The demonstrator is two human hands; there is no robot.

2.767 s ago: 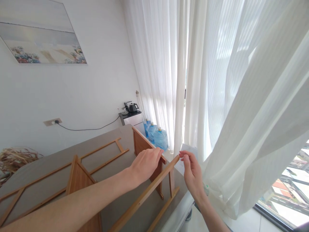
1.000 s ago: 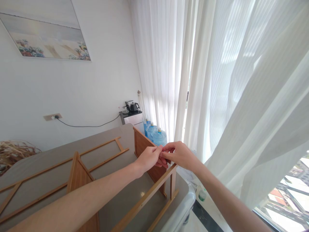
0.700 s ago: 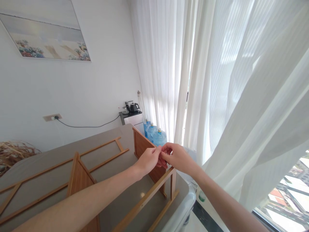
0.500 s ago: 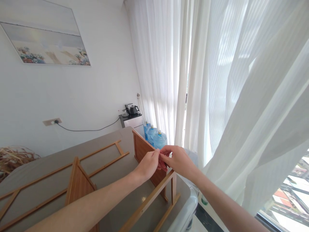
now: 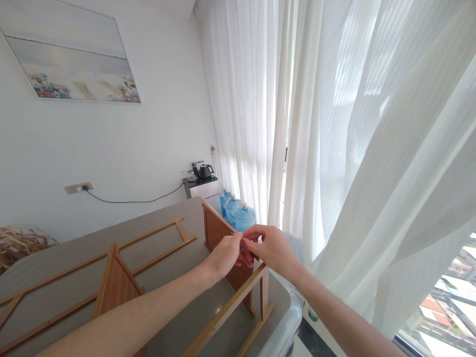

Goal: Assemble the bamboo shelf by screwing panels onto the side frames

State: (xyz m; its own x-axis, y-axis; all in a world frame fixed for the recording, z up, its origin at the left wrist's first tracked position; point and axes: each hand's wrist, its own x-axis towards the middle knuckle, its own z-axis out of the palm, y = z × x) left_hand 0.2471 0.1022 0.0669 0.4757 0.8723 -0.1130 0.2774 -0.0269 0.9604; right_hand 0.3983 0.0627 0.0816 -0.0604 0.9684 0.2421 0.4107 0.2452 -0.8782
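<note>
My left hand (image 5: 224,255) and my right hand (image 5: 274,248) meet at the fingertips above the table's far right part. Both are closed in a pinch. A thin, small piece shows between them, too fine to name. Just behind and below them stands an upright brown wooden panel (image 5: 215,224), partly covered by my hands. A wooden side frame (image 5: 226,310) reaches from the near edge up to just under my right hand. Left of my forearm, a second wooden panel (image 5: 118,282) stands on edge, joined to a ladder-like frame (image 5: 163,257) lying flat.
The grey table (image 5: 143,225) bears the wooden parts; its rounded edge lies at right. Beyond it are a small cabinet (image 5: 204,189) with a black kettle (image 5: 206,171) and several blue water bottles (image 5: 244,217). White curtains (image 5: 334,148) hang on the right. A cord (image 5: 148,201) runs along the wall.
My hands stay joined and have shifted slightly left, with the fingers turned a little. The view has moved slightly. The wooden parts stay as they were.
</note>
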